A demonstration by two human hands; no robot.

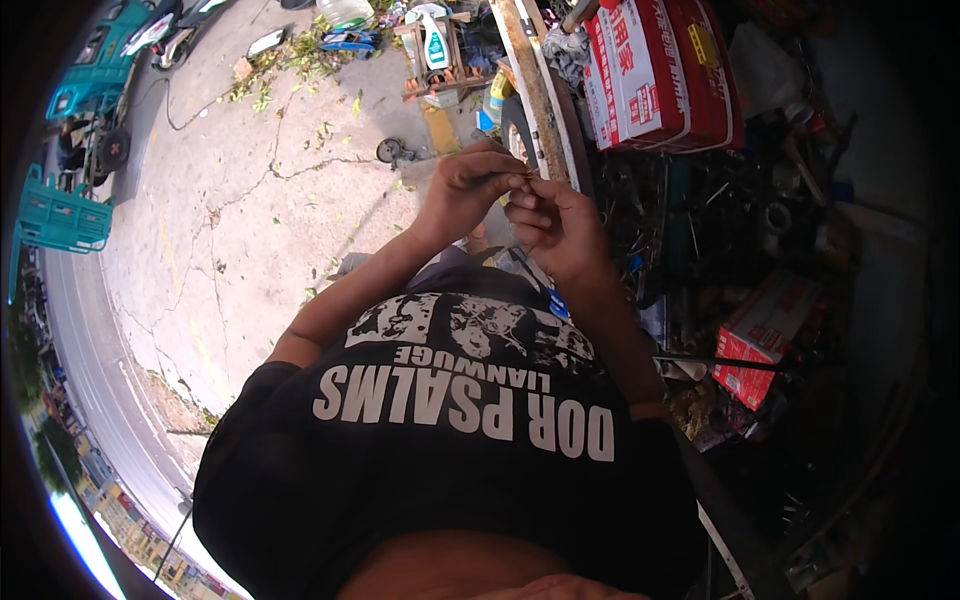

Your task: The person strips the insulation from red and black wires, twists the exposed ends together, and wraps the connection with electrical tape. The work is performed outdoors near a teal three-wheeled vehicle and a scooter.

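Note:
My left hand [467, 190] and my right hand [562, 218] meet in front of my body, fingertips almost touching. Both are closed in a pinch. Something small and thin, perhaps a wire or strip, seems to show between the fingertips, too small to name. The fingers of my right hand are curled below the pinch. Just beyond the hands runs a long rusty metal edge [545, 105], with part of a dark wheel [517, 130] beside it.
To the right, a large red-and-white carton [640, 75] stands on dark clutter, with a smaller red box [765, 335] nearer. A spray bottle [434, 45] stands on a small wooden stand at the far side. Cracked concrete [260, 190] spreads left, toward teal vehicle parts [65, 215].

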